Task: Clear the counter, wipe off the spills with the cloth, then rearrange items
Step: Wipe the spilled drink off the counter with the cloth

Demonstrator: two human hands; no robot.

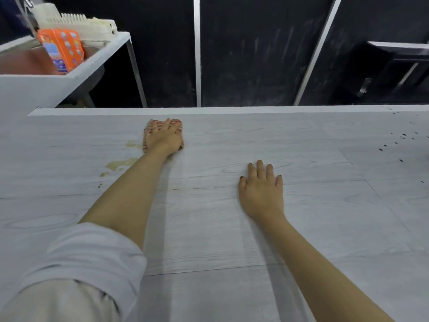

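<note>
My left hand (164, 135) presses flat on a small reddish cloth (146, 142) near the far edge of the pale wood-grain counter (209, 228); only the cloth's edges show around the fingers. A yellowish spill (120, 164) lies just left of my left forearm, with a fainter patch (132, 143) beside the cloth. My right hand (262, 189) rests palm down on the counter to the right, fingers spread, holding nothing. Dark specks (399, 140) dot the counter at the far right.
A white sink unit (69, 77) stands beyond the counter's left corner, holding an orange packet (61, 49) and a white dish rack (76, 22). Dark panels with metal strips (196, 52) rise behind the counter. A dark shelf (399, 56) juts out at right.
</note>
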